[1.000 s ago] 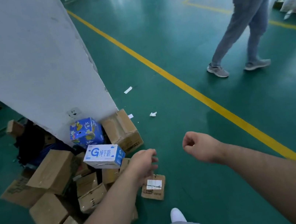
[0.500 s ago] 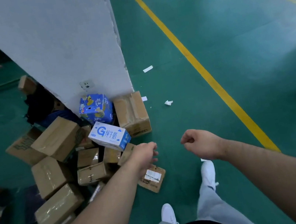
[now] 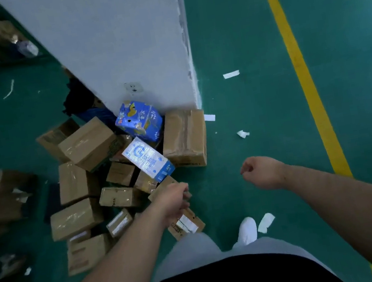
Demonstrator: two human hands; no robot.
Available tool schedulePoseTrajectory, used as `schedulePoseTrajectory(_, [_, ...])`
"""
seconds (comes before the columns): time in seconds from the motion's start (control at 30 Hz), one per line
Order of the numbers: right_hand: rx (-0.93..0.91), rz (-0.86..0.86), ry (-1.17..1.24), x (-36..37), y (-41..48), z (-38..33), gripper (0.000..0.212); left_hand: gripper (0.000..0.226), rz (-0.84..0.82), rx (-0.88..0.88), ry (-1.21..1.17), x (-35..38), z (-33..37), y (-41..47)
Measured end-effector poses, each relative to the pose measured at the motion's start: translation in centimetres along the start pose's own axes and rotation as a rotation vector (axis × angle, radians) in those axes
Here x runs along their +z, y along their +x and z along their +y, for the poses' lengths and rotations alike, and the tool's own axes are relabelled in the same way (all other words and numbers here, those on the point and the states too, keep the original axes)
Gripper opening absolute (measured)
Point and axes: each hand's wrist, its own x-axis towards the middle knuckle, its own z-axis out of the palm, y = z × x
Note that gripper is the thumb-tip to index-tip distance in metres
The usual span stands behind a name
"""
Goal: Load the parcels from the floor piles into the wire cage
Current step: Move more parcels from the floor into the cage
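Head view: left hand (image 3: 172, 199) loosely curled above the box pile (image 3: 78, 221), right hand (image 3: 262, 172) likewise, both empty.

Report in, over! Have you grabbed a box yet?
Left hand, right hand: empty, loosely curled. Parcel pile on the floor against the pillar, none lifted. Wire cage not in view. Nothing blocks the reach.
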Motion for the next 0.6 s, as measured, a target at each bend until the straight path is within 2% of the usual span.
schedulePoseTrajectory(0.2, [-0.071,-0.097,-0.235,-6.9,6.9,-2.2,0.031,0.021,0.108,-0.067,-0.247,-0.9,3.3,1.8])
schedulePoseTrajectory(0.37, [-0.118,-0.193,-0.351,-8.9,13.0,-5.0,0.034,0.020,0.191,-0.154,-0.339,-2.9,5.3,6.4])
schedulePoseTrajectory(0.5, [-0.095,-0.216,-0.395,-10.9,17.2,-5.7,0.026,0.012,0.153,-0.213,-0.321,-4.2,8.6,11.3])
schedulePoseTrajectory(0.6, [-0.062,-0.223,-0.457,-13.0,19.5,-6.3,0.025,0.016,0.140,-0.214,-0.358,-4.8,11.4,14.4])
